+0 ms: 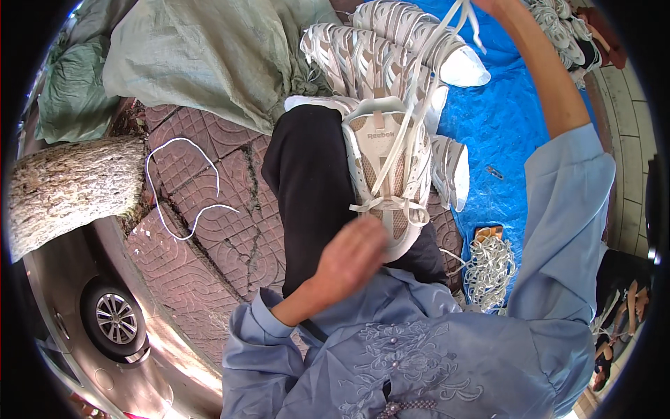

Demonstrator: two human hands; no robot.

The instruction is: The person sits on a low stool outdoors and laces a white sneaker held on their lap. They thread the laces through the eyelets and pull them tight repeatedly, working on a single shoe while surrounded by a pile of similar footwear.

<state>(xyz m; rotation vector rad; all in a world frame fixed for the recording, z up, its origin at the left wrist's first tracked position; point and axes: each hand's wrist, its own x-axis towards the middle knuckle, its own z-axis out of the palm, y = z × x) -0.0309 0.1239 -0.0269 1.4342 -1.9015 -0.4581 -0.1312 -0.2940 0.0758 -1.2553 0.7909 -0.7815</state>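
Observation:
A beige and white sneaker lies across my lap, its toe end toward me and its tongue away. A pale flat shoelace crosses its lowest eyelets, and long strands rise from there to the top edge of the view. Up there my right hand is closed on the lace, with the arm stretched far out and most of the hand cut off by the frame. My left hand is by the toe, beside the lowest lacing. Motion blurs its fingers, so its grip does not show.
Several similar sneakers stand in rows beyond my knees, partly on a blue tarp. A heap of white laces sits at my right. Leftward are a loose lace on paving, a sack, a trunk and a car.

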